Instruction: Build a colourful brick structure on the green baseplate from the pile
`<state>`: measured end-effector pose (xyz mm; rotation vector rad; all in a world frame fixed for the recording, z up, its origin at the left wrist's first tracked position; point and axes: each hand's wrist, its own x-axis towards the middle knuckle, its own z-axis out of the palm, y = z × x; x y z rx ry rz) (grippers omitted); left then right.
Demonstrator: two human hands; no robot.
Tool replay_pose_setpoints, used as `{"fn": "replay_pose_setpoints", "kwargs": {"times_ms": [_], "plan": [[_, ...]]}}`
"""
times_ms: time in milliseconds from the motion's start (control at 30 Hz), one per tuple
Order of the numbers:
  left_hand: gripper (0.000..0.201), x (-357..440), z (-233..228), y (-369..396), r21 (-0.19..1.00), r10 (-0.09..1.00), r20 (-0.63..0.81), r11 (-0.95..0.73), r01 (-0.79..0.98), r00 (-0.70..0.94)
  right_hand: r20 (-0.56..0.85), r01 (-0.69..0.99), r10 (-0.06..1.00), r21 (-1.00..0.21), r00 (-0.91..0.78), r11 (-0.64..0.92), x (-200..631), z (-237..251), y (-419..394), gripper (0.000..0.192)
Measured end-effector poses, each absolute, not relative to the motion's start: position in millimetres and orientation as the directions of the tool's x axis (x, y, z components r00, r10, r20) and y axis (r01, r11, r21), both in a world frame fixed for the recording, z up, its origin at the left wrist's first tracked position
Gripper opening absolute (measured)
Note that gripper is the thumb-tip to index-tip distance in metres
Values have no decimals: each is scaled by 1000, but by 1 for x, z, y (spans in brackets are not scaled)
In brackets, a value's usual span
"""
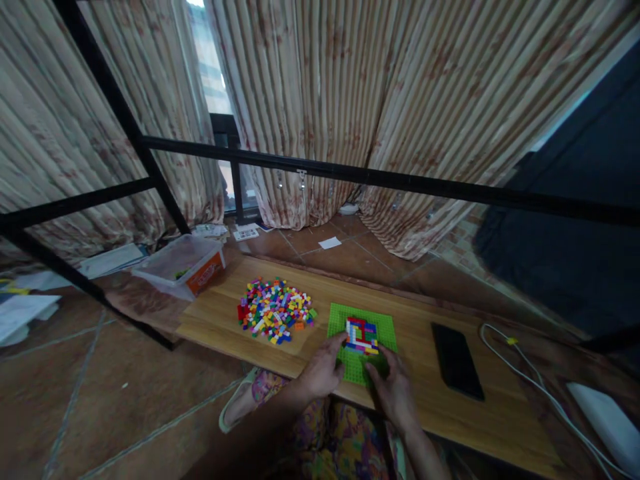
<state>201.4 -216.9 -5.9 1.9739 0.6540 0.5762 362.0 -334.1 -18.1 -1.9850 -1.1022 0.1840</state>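
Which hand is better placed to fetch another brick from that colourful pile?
Probably the left hand: the brick pile lies left of the green baseplate, closer to that hand. The right hand is farther across.

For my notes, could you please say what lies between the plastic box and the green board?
A pile of colourful bricks on the table, in the head view.

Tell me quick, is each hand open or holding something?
Left hand: open, beside the brick build; contact unclear.
Right hand: open, at its near right corner; contact unclear.
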Motion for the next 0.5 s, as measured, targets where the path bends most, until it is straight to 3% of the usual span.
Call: {"fn": "replay_pose_setpoints", "kwargs": {"times_ms": [233, 500], "plan": [[69, 201, -4, -217, 875, 651, 148, -437, 208, 745, 236, 666, 783, -691, 576, -282, 364, -19, -334, 53], [55, 195, -4, -222, 901, 686, 158, -395, 181, 710, 109, 552, 736, -736, 668, -392, 365, -12, -340, 52]]}}
